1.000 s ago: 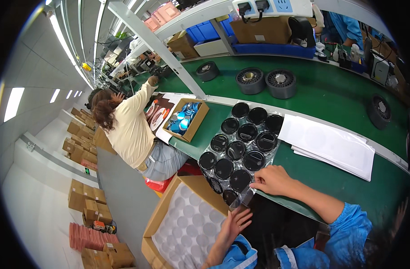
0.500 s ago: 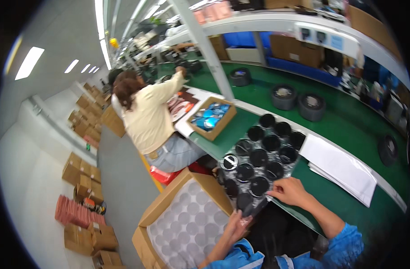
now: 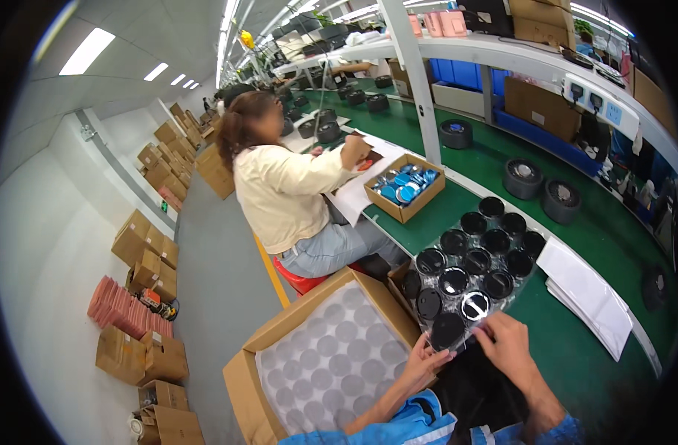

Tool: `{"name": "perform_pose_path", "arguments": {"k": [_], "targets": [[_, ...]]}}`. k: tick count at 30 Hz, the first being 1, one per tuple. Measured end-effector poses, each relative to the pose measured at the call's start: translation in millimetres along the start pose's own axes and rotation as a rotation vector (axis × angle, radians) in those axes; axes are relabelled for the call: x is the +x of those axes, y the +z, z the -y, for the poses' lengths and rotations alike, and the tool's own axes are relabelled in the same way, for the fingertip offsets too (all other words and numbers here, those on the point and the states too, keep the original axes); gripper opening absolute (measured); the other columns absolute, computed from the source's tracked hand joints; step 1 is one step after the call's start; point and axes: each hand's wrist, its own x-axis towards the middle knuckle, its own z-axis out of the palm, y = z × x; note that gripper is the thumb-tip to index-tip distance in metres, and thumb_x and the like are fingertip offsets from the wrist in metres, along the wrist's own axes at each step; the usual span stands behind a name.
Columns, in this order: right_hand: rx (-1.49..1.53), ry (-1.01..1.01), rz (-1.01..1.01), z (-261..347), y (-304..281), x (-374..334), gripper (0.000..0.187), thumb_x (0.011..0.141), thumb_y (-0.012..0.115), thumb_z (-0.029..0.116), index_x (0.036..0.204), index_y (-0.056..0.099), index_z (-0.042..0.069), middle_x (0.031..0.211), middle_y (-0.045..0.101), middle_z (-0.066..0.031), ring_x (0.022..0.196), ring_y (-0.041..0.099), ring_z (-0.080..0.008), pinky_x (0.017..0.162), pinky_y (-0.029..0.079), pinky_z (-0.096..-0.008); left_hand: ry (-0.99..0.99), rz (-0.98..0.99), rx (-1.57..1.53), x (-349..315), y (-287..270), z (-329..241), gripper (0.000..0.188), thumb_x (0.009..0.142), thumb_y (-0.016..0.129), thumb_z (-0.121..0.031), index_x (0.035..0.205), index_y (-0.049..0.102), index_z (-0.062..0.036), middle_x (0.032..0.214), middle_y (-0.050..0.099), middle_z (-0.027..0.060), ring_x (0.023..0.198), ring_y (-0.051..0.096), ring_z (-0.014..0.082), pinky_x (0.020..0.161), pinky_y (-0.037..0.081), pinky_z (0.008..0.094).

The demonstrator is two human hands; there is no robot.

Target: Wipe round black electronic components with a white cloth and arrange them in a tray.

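A clear plastic tray point(image 3: 466, 250) with several round black glossy caps in its pockets lies at the near edge of the green bench, its near end reaching past the edge. My left hand point(image 3: 426, 363) pinches the near left corner of the tray, beside a large black cap point(image 3: 447, 331). On the near right corner, my right hand point(image 3: 508, 345) grips the thin rim between thumb and fingers. Left of my hands stands an open cardboard box point(image 3: 244, 377), with a translucent sheet point(image 3: 320, 356) over rows of grey round shapes inside.
A carton of blue round parts point(image 3: 404, 215) sits on the bench point(image 3: 457, 208) beyond the tray. White papers point(image 3: 585, 297) lie to its right. Black wheel-like parts point(image 3: 523, 178) stand farther back. A co-worker point(image 3: 287, 196) sits on the left. Stacked cartons point(image 3: 142, 348) line the aisle.
My view has turned to the left. Both hands and the tray have shifted slightly toward me. The co-worker's outstretched arm has drawn back to the papers in front of them.
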Motion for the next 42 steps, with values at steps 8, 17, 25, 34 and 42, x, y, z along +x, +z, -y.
{"name": "perform_pose_path", "arguments": {"k": [8,17,25,34,42], "targets": [[-0.152,-0.242,0.130,19,49,-31,0.041,0.087,0.083,0.014,0.127,0.072,0.009,0.133,0.066,-0.0132,0.117,0.067,-0.0325,0.085,0.059,-0.0429,-0.043,0.039,-0.178,23,-12,-29,0.039,0.117,0.054,-0.029,0.150,0.051,-0.0087,0.134,0.073,0.0107,0.120,0.075,0.0250,0.099,0.066,0.0461],[-0.123,-0.237,0.052,33,23,-50,0.037,0.087,0.082,0.012,0.123,0.075,0.005,0.144,0.065,-0.0151,0.128,0.065,-0.0331,0.100,0.056,-0.0449,0.001,-0.088,0.082,30,-16,-16,0.036,0.119,0.051,-0.033,0.131,0.065,-0.0029,0.122,0.077,0.0094,0.107,0.076,0.0194,0.092,0.065,0.0403],[-0.274,-0.287,0.032,20,36,-40,0.028,0.084,0.084,0.013,0.111,0.078,0.005,0.126,0.074,-0.0106,0.112,0.072,-0.0297,0.086,0.060,-0.0404,0.025,-0.114,-0.004,29,-5,-19,0.038,0.118,0.052,-0.031,0.122,0.070,0.0021,0.121,0.079,0.0126,0.107,0.077,0.0206,0.095,0.062,0.0357],[-0.208,-0.320,-0.012,-7,37,-62,0.026,0.079,0.087,0.012,0.103,0.078,0.006,0.106,0.076,-0.0052,0.096,0.074,-0.0249,0.071,0.060,-0.0334,0.003,-0.194,0.055,25,11,-26,0.040,0.116,0.058,-0.033,0.110,0.073,0.0033,0.102,0.080,0.0103,0.088,0.075,0.0141,0.079,0.060,0.0307],[-0.141,-0.258,-0.180,56,21,-35,0.033,0.076,0.091,0.019,0.102,0.078,0.005,0.103,0.075,-0.0054,0.090,0.072,-0.0237,0.068,0.058,-0.0320,0.020,-0.221,0.184,16,17,-30,0.034,0.117,0.058,-0.029,0.106,0.073,-0.0006,0.101,0.078,0.0068,0.089,0.072,0.0099,0.078,0.058,0.0270]]}}
